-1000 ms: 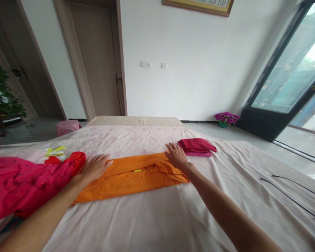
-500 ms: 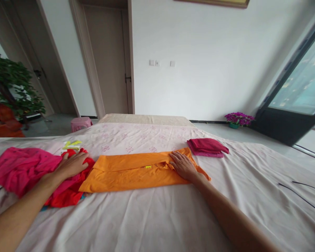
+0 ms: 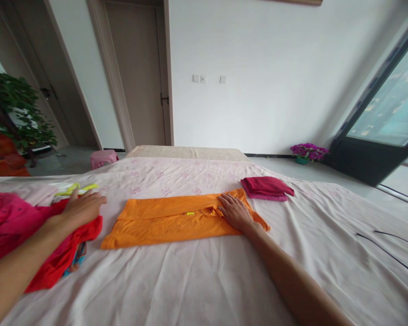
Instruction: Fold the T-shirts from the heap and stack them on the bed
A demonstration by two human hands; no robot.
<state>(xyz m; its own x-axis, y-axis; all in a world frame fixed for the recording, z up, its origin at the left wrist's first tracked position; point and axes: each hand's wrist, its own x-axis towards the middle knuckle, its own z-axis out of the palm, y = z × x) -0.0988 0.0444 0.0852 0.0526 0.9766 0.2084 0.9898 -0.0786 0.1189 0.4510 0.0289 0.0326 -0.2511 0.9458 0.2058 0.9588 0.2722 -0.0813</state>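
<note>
While the right hand (image 3: 237,213) lies flat on orange cloth (image 3: 163,225), the left hand (image 3: 83,209) spreads loosely over red cloth (image 3: 90,230).

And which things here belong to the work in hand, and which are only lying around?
In the work:
orange garment, under the right hand
red and pink clothes, at the left hand
folded dark red cloth, probably

Only around:
black cords
pink stool
purple flowers
leafy plant

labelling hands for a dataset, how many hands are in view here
2. The left hand is over the heap of pink and red clothes; the right hand lies flat on the folded orange cloth. No others show.
</note>
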